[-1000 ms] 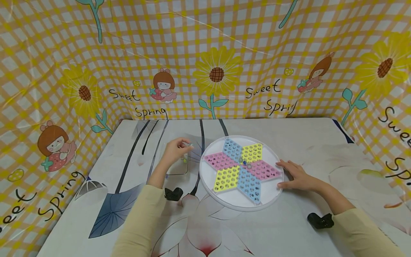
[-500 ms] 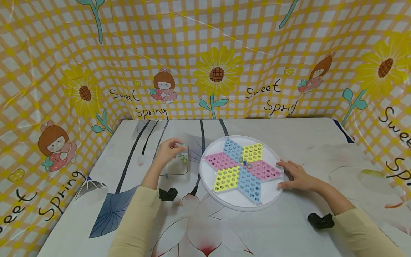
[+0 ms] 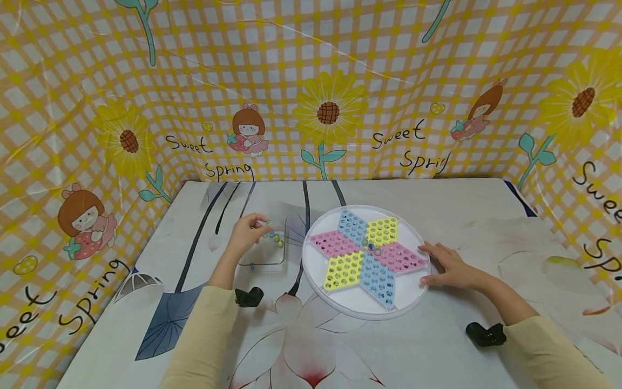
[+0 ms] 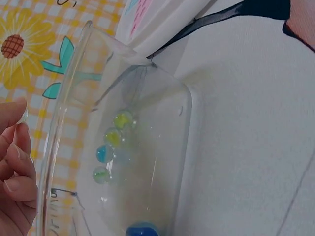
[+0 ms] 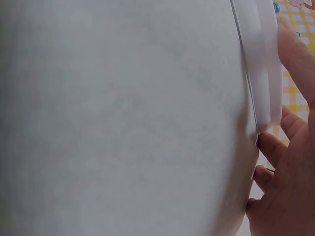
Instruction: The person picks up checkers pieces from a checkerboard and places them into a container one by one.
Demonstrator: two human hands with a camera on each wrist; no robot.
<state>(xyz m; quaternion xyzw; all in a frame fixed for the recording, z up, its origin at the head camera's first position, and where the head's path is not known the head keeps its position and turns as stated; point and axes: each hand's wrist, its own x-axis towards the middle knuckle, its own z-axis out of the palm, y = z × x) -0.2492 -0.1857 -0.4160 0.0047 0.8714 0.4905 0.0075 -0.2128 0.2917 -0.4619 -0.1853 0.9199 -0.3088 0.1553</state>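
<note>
My left hand point(image 3: 244, 233) pinches a small clear marble point(image 3: 269, 222) between thumb and fingertips, above a transparent plastic box point(image 3: 264, 264). Inside that box, the left wrist view shows several glass marbles point(image 4: 113, 137) with yellow, green and blue swirls, plus a dark blue one point(image 4: 141, 229) at the near end. To the right lies a round white Chinese checkers board point(image 3: 315, 275) with a pink, yellow and blue star. A few marbles point(image 3: 371, 246) sit near its centre. My right hand point(image 3: 449, 266) rests against the board's right edge, thumb and fingers spread along the rim.
A white tablecloth point(image 3: 311, 335) printed with lotus flowers covers the table. Yellow checked fabric point(image 3: 272, 70) with sunflowers hangs behind and at both sides. Black wrist devices point(image 3: 249, 297) show below both hands.
My left hand has moved left and slightly toward me, away from the board, still holding the marble, uncovering more of the box and its marbles. The right hand and board have stayed put.
</note>
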